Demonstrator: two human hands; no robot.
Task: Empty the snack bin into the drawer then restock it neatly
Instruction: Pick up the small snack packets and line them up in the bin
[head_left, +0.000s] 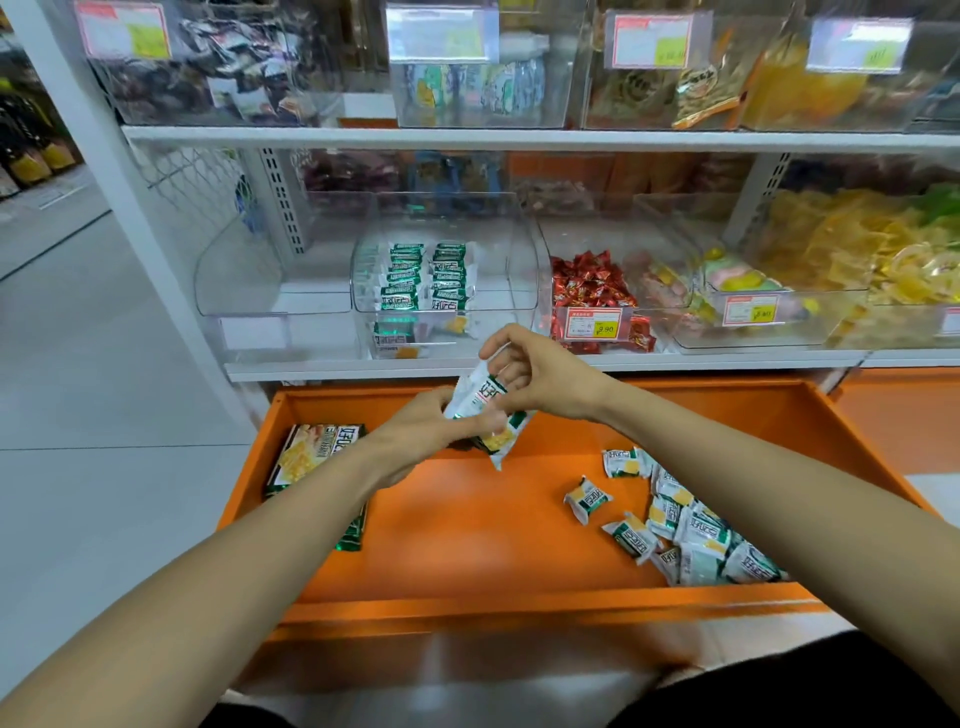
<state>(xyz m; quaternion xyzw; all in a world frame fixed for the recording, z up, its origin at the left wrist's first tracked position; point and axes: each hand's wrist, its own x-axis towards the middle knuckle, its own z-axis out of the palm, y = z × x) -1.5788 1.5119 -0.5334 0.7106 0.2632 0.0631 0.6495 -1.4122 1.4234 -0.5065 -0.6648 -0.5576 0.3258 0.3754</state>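
Observation:
Both hands meet above the open orange drawer (467, 530). My left hand (423, 431) grips a small stack of green-and-white snack packets (480, 410) from below. My right hand (530, 382) pinches the top of the same packets. The clear snack bin (524, 249) on the shelf behind holds two neat rows of the same packets (426, 278), with a few more lying at its front. A loose pile of packets (691, 530) lies in the drawer's right part. A larger flat snack box (317, 457) lies at the drawer's left, partly under my left forearm.
An empty clear bin (244, 280) stands left of the snack bin. A bin of red candies (592, 291) and bins of yellow snacks (841, 260) stand to the right. More bins fill the upper shelf (519, 137). Grey floor lies to the left.

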